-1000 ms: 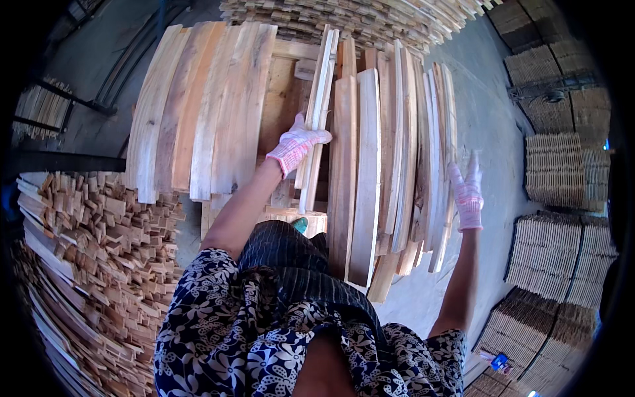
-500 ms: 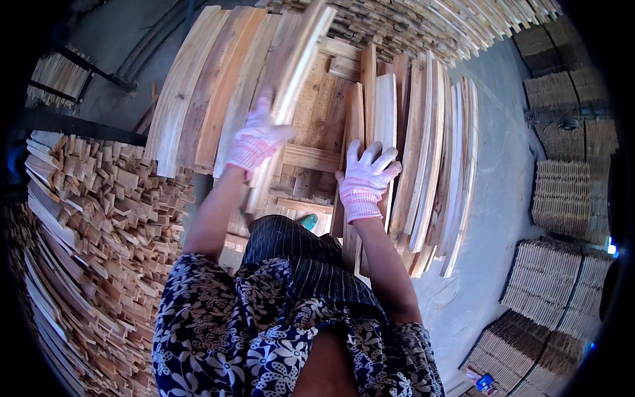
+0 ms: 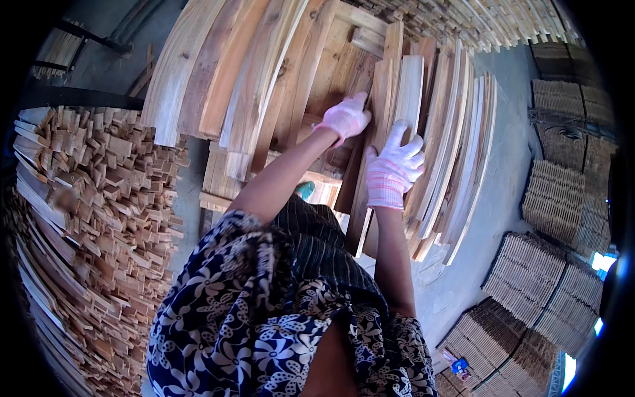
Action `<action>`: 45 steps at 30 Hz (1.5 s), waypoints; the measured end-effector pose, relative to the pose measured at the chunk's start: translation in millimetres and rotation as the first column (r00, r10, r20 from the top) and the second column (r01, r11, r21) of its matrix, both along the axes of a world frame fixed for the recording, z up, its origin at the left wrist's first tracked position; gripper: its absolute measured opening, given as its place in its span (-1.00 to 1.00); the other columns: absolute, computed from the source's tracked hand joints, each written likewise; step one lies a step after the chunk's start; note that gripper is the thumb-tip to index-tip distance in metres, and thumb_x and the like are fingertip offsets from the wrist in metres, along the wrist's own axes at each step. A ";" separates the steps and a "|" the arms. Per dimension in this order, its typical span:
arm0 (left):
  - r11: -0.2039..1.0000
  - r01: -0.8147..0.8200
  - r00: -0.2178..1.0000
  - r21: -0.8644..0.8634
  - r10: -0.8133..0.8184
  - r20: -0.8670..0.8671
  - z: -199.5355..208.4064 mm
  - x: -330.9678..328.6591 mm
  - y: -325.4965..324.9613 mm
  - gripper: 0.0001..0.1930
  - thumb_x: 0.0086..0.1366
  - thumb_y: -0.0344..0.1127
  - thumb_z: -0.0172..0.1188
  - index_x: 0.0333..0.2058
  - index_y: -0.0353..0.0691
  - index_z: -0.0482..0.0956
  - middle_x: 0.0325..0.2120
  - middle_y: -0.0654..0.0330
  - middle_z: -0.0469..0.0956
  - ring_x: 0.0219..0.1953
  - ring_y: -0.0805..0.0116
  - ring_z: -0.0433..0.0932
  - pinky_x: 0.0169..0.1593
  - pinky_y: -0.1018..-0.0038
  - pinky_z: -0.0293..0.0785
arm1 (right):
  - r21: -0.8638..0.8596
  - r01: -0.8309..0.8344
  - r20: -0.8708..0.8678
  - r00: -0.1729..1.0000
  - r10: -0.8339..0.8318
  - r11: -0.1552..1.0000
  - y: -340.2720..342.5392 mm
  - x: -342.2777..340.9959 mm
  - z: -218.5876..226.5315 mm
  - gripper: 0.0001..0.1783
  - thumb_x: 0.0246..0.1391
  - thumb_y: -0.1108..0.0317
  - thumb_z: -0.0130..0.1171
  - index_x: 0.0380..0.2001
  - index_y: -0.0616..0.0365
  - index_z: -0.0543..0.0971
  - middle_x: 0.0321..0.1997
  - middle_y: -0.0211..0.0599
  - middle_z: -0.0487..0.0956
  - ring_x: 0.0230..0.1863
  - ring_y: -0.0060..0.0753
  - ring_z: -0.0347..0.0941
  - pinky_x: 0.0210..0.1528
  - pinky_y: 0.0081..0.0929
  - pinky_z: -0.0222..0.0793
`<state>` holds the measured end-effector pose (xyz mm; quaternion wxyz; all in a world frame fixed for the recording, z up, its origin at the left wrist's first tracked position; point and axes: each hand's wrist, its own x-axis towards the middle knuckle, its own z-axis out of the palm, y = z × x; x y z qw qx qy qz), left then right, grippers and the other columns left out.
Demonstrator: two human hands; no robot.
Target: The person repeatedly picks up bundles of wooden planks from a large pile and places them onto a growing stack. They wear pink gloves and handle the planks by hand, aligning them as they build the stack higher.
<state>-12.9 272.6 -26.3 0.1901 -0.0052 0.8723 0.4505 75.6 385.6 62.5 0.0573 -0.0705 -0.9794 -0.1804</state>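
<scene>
Both my hands wear white-and-pink knit gloves. My left hand (image 3: 345, 120) reaches across the middle, its curled fingers closed at the left side of a wooden board (image 3: 382, 89) leaning in the right-hand row. Over the near part of that row lies my right hand (image 3: 395, 169), thumb on the left and bent fingers across the board edges; it grips there. A short pale board (image 3: 409, 86) stands just beyond its fingertips. To the left, several long planks (image 3: 225, 73) lie side by side. My hands cover where the fingers meet the wood.
Between the rows shows a wooden base (image 3: 331, 56). A large pile of short wood pieces (image 3: 112, 178) fills the left. Stacked timber (image 3: 476, 23) lines the far side. Strapped bundles of slats (image 3: 539, 281) stand along the right, beyond the grey floor (image 3: 512, 142).
My left hand has left a plank, which now lies on the left row, and moved right to the right-hand row. My right hand's fingers have bent more. The view has shifted.
</scene>
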 end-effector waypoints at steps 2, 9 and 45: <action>0.998 0.052 0.993 0.047 -0.057 0.107 -8.2 -20.7 14.0 -0.40 0.35 -0.15 -0.01 0.33 -0.18 0.26 0.16 -0.30 0.46 0.22 -0.20 0.45 0.24 0.11 0.41 | -0.111 0.139 0.192 0.975 -0.116 0.984 -10.4 -0.7 14.5 0.07 -0.04 -0.10 0.44 0.43 -0.11 0.11 0.16 0.05 0.35 0.03 0.10 0.49 0.06 0.02 0.45; 0.984 -0.107 0.985 0.140 0.085 0.150 10.2 -0.4 19.0 -0.31 0.34 -0.09 0.03 0.41 -0.14 0.16 0.20 -0.30 0.43 0.25 -0.21 0.43 0.28 0.08 0.35 | -0.494 0.298 0.355 0.927 -0.124 0.817 13.5 -11.5 29.8 0.10 -0.05 0.12 0.43 0.51 -0.28 0.05 0.21 0.23 0.33 0.10 0.33 0.51 0.11 0.00 0.50; 0.971 -0.220 0.975 0.089 0.219 0.023 32.0 -49.1 37.2 -0.06 0.24 -0.01 0.26 0.49 0.03 -0.05 0.29 -0.49 0.10 0.33 -0.43 0.24 0.36 0.06 0.27 | -0.237 0.260 0.266 0.944 -0.194 0.936 78.8 -59.4 98.8 -0.21 0.32 0.20 0.11 0.49 -0.25 -0.01 0.07 0.16 0.41 -0.10 0.19 0.64 -0.10 0.05 0.59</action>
